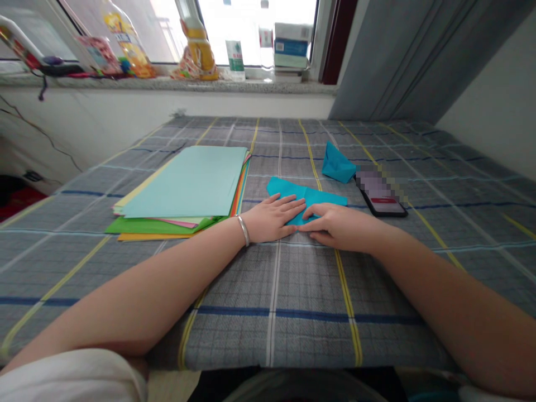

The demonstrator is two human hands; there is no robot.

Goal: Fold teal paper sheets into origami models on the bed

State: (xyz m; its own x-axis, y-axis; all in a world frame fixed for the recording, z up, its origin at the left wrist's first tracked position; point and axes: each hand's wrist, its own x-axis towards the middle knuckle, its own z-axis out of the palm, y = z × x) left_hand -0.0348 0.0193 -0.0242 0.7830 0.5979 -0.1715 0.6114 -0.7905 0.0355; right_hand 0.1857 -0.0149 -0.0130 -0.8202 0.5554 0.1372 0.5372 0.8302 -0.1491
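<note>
A folded sheet of blue paper [312,195] lies on the checked tablecloth in front of me. My left hand [276,216] rests flat on its left part, fingers stretched out toward the right. On the paper's near right side, my right hand [335,224] touches it with bent, spread fingers, the index fingertip close to my left thumb. Part of the paper is hidden under both hands. Behind it and to the right stands a folded blue paper piece [336,163], pointed at the top.
A stack of coloured paper [188,181] lies to the left. A phone [381,195] is at the right, next to the standing folded piece. Bottles, boxes and bags line the windowsill [251,86] behind the checked tablecloth [234,329]. A grey curtain [402,61] hangs at the back right.
</note>
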